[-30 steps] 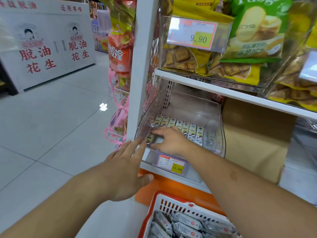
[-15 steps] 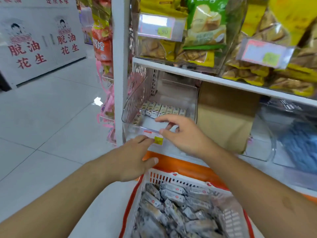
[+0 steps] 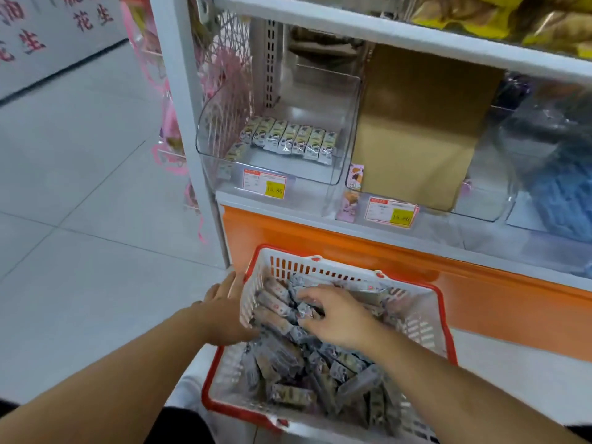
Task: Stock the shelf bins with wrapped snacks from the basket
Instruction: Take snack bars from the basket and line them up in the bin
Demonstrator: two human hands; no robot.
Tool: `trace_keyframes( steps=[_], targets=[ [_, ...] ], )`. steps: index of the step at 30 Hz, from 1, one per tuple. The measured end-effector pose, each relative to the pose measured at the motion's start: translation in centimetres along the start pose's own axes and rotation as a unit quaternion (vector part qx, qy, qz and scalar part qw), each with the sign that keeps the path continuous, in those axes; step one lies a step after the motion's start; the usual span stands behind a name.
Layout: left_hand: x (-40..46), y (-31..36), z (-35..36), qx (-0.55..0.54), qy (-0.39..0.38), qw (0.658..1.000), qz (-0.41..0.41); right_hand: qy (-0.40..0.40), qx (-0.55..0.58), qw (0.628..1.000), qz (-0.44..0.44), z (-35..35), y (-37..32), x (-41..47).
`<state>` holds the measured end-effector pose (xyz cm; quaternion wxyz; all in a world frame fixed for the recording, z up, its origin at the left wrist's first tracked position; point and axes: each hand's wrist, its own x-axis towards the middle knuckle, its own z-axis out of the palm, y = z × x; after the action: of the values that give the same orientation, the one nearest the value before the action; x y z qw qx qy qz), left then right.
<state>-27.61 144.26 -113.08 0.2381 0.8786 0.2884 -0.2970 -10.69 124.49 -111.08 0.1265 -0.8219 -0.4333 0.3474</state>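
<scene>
Snacks heaped in basket below shelf | step: pickup | right hand curled into heap, grip on a snack unclear | left hand flat on basket's left wall | bin holds one row along back edge | next: lift handful, lay in front.

Clear glossy plastic bin, slotted plastic basket

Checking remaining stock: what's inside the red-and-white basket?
The red-rimmed white plastic basket holds loose grey wrapped snacks. The right hand covers some; the basket's bottom is hidden.
</scene>
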Motion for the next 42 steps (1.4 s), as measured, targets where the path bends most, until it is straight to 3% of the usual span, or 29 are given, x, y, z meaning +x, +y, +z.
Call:
trace_keyframes(
  steps=[2, 7, 11, 16, 20, 24, 26, 30, 34, 39, 42],
  targets=[
    [1.1, -0.7, 1.4, -0.012, -0.013, 1.0, -0.002, -0.011, -0.022, 1.0, 0.002, 2.4, -0.3, 1.3],
    [2.3, -0.5, 2.8, -0.024, -0.026, 0.999, -0.025, 0.056, -0.112, 0.992, 0.029, 7.2, -1.1, 3.5],
    [2.5, -0.7, 2.5, -0.011, -0.045, 0.999, -0.019, 0.089, -0.103, 0.99, 0.031, 7.9, -1.2, 3.7],
    [2.2, -0.4, 1.7, 0.019, -0.051, 0.998, -0.017, 0.082, -0.008, 0.997, 0.012, 3.6, -1.0, 1.7],
    [-0.8, 2.8, -2.0, 0.065, -0.004, 0.998, 0.021, 0.076, 0.031, 0.997, -0.007, -2.7, -1.6, -0.9],
    [-4.8, 7.0, -7.2, -0.015, 0.014, 0.99, 0.137, 0.1, 0.034, 0.993, -0.046, -8.9, -3.0, -4.3],
    [-6.9, 9.0, -9.1, -0.038, 0.057, 0.98, 0.189, 0.117, 0.052, 0.989, -0.071, -11.4, -3.7, -6.2],
    [-10.1, 11.5, -10.4, -0.123, 0.115, 0.955, 0.244, 0.156, 0.106, 0.977, -0.098, -14.0, -4.7, -8.4],
    [-11.0, 12.4, -11.0, -0.306, 0.086, 0.919, 0.233, 0.21, 0.154, 0.96, -0.099, -14.9, -5.6, -8.6],
    [-11.6, 13.2, -13.0, -0.442, 0.072, 0.87, 0.204, 0.283, 0.149, 0.94, -0.12, -16.3, -5.8, -9.4],
    [-11.1, 13.0, -13.8, -0.487, 0.07, 0.846, 0.204, 0.229, 0.068, 0.956, -0.172, -16.6, -6.0, -9.7]
  ],
)
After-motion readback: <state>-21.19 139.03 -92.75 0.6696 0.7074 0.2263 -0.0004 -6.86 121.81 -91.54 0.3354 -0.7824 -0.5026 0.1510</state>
